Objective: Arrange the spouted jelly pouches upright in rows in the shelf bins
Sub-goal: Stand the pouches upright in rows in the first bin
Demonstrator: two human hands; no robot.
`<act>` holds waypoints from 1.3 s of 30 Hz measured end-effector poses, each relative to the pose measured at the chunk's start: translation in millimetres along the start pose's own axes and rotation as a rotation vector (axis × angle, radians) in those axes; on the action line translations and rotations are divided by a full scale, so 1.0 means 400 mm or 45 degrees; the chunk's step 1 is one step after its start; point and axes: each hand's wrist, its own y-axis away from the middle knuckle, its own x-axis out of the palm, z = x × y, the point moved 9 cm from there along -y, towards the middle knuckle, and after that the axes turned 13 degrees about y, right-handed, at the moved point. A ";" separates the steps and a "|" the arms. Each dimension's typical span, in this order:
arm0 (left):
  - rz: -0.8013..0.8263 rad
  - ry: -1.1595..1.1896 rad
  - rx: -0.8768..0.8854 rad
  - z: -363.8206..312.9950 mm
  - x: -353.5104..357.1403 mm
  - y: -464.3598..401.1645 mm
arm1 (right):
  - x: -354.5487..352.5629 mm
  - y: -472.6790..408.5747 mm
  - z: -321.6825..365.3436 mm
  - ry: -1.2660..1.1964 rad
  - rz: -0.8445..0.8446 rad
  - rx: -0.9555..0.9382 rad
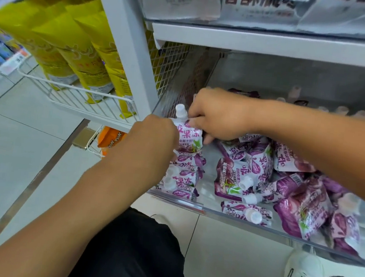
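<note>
A purple-and-white spouted jelly pouch (190, 134) stands upright at the left end of the clear shelf bin (214, 211). My left hand (154, 139) grips its left edge and my right hand (218, 115) pinches its top right corner beside the white cap. Below it, a short row of pouches (183, 175) leans along the bin's left side. A loose heap of pouches (285, 186) lies flat and jumbled in the middle and right of the bin. More white caps (341, 109) show at the back, behind my right forearm.
A white shelf post (129, 41) and wire mesh divider (169, 61) stand left of the bin. Yellow packets (79, 53) fill a wire basket further left. A shelf board (267, 42) hangs above. My knees and a white shoe (302, 272) are on the tiled floor below.
</note>
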 end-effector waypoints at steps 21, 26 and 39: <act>-0.049 -0.057 0.073 -0.046 0.009 -0.014 | 0.033 0.031 -0.051 0.723 0.298 0.090; -0.013 -0.056 0.146 -0.054 -0.003 -0.032 | 0.009 -0.006 -0.030 0.747 0.082 -0.019; -0.159 0.208 0.051 -0.015 -0.013 -0.028 | 0.072 -0.023 -0.040 -0.577 0.454 0.055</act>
